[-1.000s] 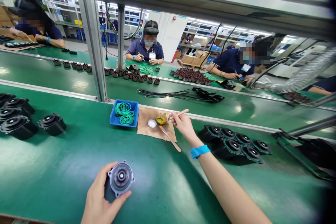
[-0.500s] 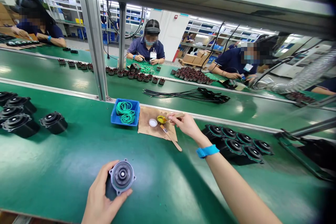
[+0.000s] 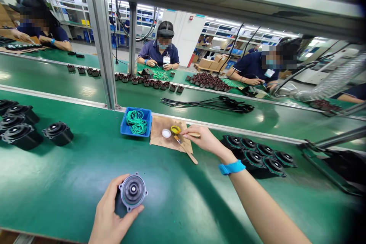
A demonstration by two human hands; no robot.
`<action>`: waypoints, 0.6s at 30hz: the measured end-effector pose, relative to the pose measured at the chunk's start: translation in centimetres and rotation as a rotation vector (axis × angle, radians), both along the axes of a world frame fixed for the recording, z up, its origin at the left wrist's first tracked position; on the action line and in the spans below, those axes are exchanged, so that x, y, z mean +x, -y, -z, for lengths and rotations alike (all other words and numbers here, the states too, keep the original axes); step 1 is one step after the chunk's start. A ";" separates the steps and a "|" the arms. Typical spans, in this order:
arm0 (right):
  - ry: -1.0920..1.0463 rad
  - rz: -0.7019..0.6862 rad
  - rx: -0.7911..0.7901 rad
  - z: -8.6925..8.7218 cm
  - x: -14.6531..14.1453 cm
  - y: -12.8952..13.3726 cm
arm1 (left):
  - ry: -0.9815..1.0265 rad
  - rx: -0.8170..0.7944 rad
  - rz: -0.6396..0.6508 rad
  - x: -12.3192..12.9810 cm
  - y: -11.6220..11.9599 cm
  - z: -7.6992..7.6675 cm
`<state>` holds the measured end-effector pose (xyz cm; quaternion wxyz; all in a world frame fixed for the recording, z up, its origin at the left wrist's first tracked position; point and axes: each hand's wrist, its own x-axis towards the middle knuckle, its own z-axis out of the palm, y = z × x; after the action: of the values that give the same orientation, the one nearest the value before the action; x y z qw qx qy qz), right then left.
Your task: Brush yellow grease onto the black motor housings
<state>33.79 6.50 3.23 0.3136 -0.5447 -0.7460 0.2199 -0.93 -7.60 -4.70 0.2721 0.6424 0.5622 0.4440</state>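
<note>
At the lower centre, my left hand [image 3: 113, 211] is wrapped round a round dark motor housing [image 3: 133, 189] with a pale flange, its top facing up. My right hand [image 3: 200, 137] grips a wooden-handled brush [image 3: 194, 135], whose tip is beside a small yellow pot [image 3: 175, 130]. That pot stands on a stained piece of cardboard [image 3: 160, 140]. Left of it lies a white round lid [image 3: 166, 133]. A second brush [image 3: 188, 153] rests with its bristle end on the cardboard and its handle over the green table.
A blue tray [image 3: 123, 126] holds green rings. Dark housings [image 3: 254, 158] with green rings stand at the right, more housings [image 3: 21, 136] at the left. A metal post [image 3: 98, 38] rises behind. Beyond, small parts and black cables [image 3: 194, 102] lie on a green belt; several people sit across.
My right hand has drawn back slightly to the right and down, taking the brush tip out of the yellow pot. Parts on the belt beyond have shifted right. My left hand is unmoved.
</note>
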 end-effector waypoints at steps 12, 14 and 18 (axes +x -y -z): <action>-0.407 0.283 -0.082 2.4 0.6 -1.5 | 0.008 0.022 -0.024 0.1 -0.2 -0.1; -0.477 0.320 -0.132 3.2 0.8 -1.9 | -0.014 0.030 -0.010 -0.2 -0.3 0.1; -0.562 0.360 -0.221 4.3 1.1 -1.8 | -0.064 0.064 0.043 -0.7 -0.6 0.5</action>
<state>34.87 8.32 -1.03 0.4794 -0.6164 -0.4942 0.3820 -1.65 -7.01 -5.19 0.2426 0.6767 0.5422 0.4350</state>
